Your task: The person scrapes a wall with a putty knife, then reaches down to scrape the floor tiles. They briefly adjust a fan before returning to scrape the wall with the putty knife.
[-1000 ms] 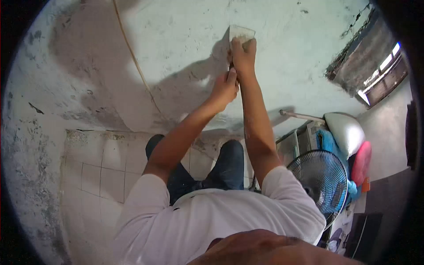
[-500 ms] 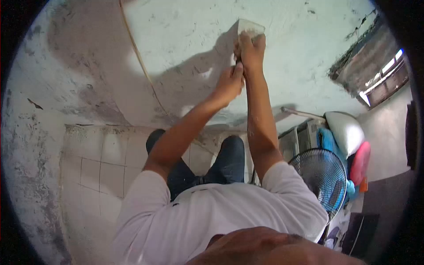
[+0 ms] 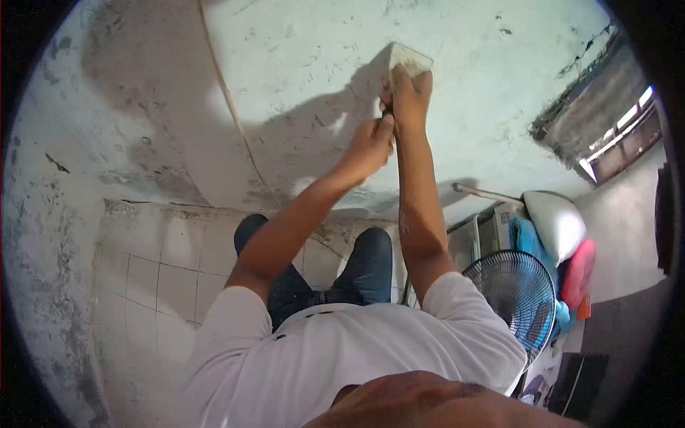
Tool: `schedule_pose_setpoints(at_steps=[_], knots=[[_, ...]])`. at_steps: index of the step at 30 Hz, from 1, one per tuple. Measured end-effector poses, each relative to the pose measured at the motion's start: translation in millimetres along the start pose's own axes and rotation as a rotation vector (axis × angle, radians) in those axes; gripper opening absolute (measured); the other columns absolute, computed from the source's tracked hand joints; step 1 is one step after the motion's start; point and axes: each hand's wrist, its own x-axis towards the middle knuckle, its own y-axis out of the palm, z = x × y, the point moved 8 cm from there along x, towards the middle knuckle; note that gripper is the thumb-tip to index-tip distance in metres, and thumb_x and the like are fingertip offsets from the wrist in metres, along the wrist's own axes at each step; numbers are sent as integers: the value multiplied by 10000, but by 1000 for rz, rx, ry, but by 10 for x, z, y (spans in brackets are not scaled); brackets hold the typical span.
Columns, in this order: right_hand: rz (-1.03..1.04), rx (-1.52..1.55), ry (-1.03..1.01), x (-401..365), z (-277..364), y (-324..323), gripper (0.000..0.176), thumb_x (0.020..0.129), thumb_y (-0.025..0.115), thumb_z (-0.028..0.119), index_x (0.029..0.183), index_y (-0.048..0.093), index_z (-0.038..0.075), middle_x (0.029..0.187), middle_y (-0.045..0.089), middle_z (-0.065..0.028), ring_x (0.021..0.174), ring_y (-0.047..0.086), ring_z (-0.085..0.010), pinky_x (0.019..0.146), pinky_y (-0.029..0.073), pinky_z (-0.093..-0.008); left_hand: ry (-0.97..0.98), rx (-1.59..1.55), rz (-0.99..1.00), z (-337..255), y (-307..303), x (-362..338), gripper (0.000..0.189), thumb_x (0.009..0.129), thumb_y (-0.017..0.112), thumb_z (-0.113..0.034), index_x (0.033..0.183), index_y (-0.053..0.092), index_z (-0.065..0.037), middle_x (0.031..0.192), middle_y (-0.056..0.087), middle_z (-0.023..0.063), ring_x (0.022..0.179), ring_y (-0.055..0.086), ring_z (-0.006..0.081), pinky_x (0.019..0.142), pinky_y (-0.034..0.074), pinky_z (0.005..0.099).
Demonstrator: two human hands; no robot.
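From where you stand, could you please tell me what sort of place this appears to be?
Probably a lived-in room, possibly in a home: a fan stands near what looks like a pillow, and the wall ahead is patchy and scuffed.

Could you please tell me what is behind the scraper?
The pale wall shows around the scraper. The patch directly behind is covered by the scraper and right hand, so it cannot be seen.
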Motion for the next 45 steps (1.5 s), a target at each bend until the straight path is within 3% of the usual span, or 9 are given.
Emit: schedule_pose_setpoints(at_steps=[11,14,15,20,26,29,35,38,45], knots=[[-16,36,212,-771,-648,-343,174,943,509,144,991,348,96,663,509,-58,441,441,-100,353,341,-236,-192,-195,4,1074,-38,-607,391,1003,391,-397,773,474,-91,555,381,-48,463,348,54,419,282,257],[-24,-100,88,-282,-624,-267,208,917,546,162,1011,406,40,722,535,-81,483,468,-108,380,374,-250,132,160,-151,674,-200,-136,431,1006,369,-390,737,469,-70,548,412,-14,468,390,80,439,321,279],[-35,-230,-198,37,-588,-247,199,906,540,139,974,390,27,684,526,-86,446,461,-121,381,391,-262,114,159,-143,490,-166,-35,431,1006,369,-390,737,469,-70,548,412,-14,468,390,80,439,321,279],[-26,68,-11,-32,57,0,184,911,538,124,947,381,35,676,544,-105,451,467,-131,377,388,-267,86,264,-59,-138,-41,-60,488,1007,336,-407,698,481,-58,552,422,11,470,411,104,472,340,321],[-38,79,213,-698,-788,-370,170,925,508,118,1036,387,75,722,531,-72,499,478,-111,396,363,-239,-3,183,-74,830,-169,-502,463,1000,379,-400,716,483,-49,561,436,2,452,399,97,432,334,293],[-49,-1,87,-571,-998,-506,172,919,509,112,1010,377,48,725,537,-90,503,486,-121,394,382,-259,8,239,-106,976,-186,-480,432,1006,357,-371,731,482,-63,557,444,12,458,419,105,442,352,299],[22,16,-28,193,248,119,174,901,525,107,964,387,22,703,535,-99,506,504,-139,406,412,-268,238,251,-115,-364,-50,180,461,1005,380,-389,712,481,-48,570,457,9,466,402,106,455,346,285],[20,74,-47,115,390,180,127,909,531,111,906,424,41,683,556,-102,481,481,-129,407,397,-269,260,258,-148,-461,-11,75,449,1007,376,-371,695,469,-62,557,424,-12,461,379,103,452,338,283],[-11,116,171,-659,-656,-288,153,918,517,109,989,401,38,696,529,-87,494,488,-128,407,407,-257,20,282,-141,794,-178,-498,445,1005,343,-355,729,501,-44,545,426,1,462,416,111,455,349,308]])
